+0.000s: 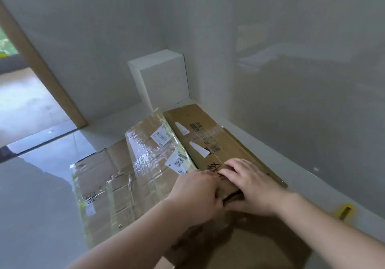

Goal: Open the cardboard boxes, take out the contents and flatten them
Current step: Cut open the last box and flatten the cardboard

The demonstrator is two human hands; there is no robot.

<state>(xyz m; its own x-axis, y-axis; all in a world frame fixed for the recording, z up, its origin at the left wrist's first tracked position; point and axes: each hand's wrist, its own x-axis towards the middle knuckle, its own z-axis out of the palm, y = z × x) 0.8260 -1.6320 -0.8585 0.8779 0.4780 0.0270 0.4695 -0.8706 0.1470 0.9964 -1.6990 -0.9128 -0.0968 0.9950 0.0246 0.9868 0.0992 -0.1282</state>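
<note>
Hands meet on 1 flattened box (210, 141) — left hand (195, 193) grips its folded edge, right hand (250, 182) presses flat, fingers straight.

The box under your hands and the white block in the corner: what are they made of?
The box looks like brown corrugated cardboard, matte, with glossy clear tape strips and white paper labels; both hands, left and right, press on its near end. The white block has a smooth matte finish; painted masonry or board, I cannot tell which.
</note>
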